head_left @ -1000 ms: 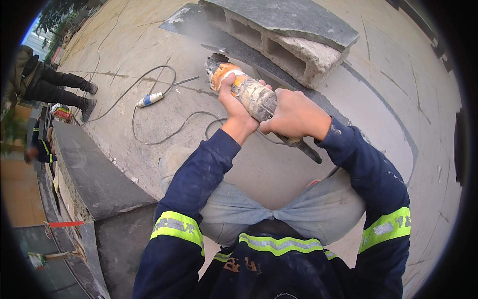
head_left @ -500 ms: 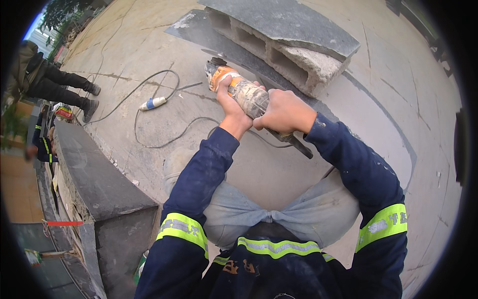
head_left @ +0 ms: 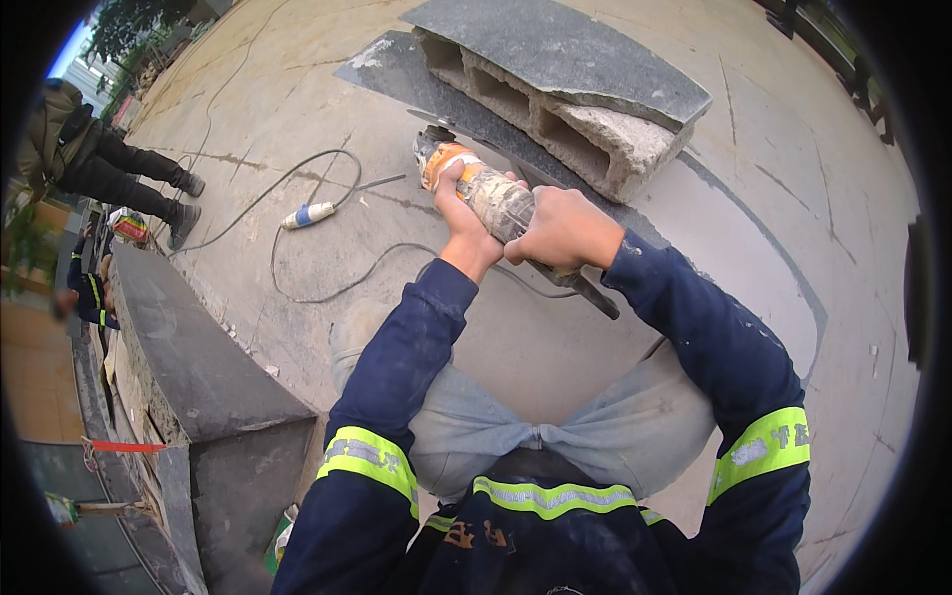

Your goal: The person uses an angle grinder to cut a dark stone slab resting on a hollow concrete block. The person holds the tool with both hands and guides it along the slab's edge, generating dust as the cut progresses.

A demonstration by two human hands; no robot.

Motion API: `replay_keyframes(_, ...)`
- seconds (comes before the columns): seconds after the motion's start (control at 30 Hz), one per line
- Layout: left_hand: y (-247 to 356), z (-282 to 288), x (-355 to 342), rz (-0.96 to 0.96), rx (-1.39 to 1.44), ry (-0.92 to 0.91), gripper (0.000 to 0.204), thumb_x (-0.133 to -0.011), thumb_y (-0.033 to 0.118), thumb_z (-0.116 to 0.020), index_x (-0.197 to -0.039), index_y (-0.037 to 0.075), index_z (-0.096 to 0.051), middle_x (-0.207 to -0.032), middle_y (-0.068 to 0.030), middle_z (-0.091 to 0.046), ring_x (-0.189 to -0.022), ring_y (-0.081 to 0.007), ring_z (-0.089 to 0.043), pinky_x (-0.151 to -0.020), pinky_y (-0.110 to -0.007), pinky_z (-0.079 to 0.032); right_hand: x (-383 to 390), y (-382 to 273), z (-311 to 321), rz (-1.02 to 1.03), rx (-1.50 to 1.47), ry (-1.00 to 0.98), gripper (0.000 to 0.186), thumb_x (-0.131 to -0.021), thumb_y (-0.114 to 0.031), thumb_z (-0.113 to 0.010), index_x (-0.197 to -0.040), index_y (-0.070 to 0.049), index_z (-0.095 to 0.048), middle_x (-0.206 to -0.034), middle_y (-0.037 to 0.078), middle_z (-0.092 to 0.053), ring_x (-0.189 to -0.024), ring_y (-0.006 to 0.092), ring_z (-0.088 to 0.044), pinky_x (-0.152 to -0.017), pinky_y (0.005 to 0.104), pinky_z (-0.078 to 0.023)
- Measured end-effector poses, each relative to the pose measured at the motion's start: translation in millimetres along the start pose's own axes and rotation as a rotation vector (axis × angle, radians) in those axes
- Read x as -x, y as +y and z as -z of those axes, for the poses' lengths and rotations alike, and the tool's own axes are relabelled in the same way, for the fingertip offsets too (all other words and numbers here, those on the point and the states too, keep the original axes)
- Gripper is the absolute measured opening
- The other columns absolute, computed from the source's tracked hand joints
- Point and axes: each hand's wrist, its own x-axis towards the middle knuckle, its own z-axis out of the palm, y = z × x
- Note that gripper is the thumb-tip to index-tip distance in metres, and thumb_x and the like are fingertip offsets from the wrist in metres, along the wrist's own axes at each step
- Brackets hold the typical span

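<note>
Both my hands hold a dusty orange-and-grey angle grinder (head_left: 491,201) out in front of my knees. My left hand (head_left: 464,226) wraps round the front of its body from below, thumb on top. My right hand (head_left: 567,230) grips the rear part, where a dark handle end and the cord come out. At the grinder's far end the thin cutting disc (head_left: 424,117) is seen nearly edge-on, beside the edge of a dark grey stone slab (head_left: 397,71) on the ground. Whether the disc touches the slab I cannot tell.
A hollow concrete block (head_left: 607,164) rests on the slab, with another grey slab (head_left: 565,55) on top. The cord runs left to a blue-and-white plug connector (head_left: 308,215). Dark stone blocks (head_left: 198,347) stand at left. One person (head_left: 119,164) stands beyond; another (head_left: 91,288) is farther left.
The view has shifted slightly, so the slabs and connector sit a little differently in it. Both hands keep the same hold on the angle grinder.
</note>
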Motion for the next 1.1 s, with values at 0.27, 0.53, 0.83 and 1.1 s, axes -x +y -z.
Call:
replay_keyframes(0.27,-14,-12,19,0.017,0.004,0.025,0.058,-0.074,0.055,-0.054,-0.094,0.000,-0.049,-0.082,-0.0138,-0.056,-0.077,-0.0303,-0.059,-0.071,-0.042,-0.051,22,5,1,-0.014,0.030,0.033,0.059,-0.059,-0.043,-0.071,-0.088,0.009,-0.065,-0.080,0.022,-0.066,-0.077,0.0320,-0.067,-0.071,0.0337,-0.053)
replay_keyframes(0.53,-26,-17,31,0.046,0.012,0.025,0.058,-0.073,0.054,-0.055,-0.092,0.000,-0.051,-0.082,-0.0135,-0.056,-0.078,-0.0295,-0.059,-0.072,-0.041,-0.051,40,12,1,-0.022,0.004,0.036,0.057,-0.060,-0.040,-0.071,-0.087,0.010,-0.064,-0.079,0.023,-0.066,-0.076,0.0325,-0.067,-0.071,0.0337,-0.054)
replay_keyframes(0.83,-31,-22,41,0.073,0.016,0.016,0.059,-0.073,0.054,-0.056,-0.094,0.000,-0.049,-0.082,-0.0127,-0.056,-0.078,-0.0283,-0.059,-0.072,-0.040,-0.052,53,8,5,-0.031,-0.016,0.045,0.057,-0.059,-0.038,-0.072,-0.088,0.011,-0.063,-0.079,0.024,-0.066,-0.076,0.0339,-0.067,-0.071,0.0342,-0.053)
replay_keyframes(1.1,-34,-21,43,0.082,0.008,-0.003,0.057,-0.073,0.053,-0.057,-0.095,0.001,-0.047,-0.086,-0.0122,-0.054,-0.080,-0.0270,-0.057,-0.071,-0.039,-0.052,56,12,2,-0.030,-0.030,0.054,0.056,-0.059,-0.037,-0.073,-0.086,0.011,-0.063,-0.077,0.024,-0.065,-0.075,0.0345,-0.067,-0.070,0.0348,-0.053)
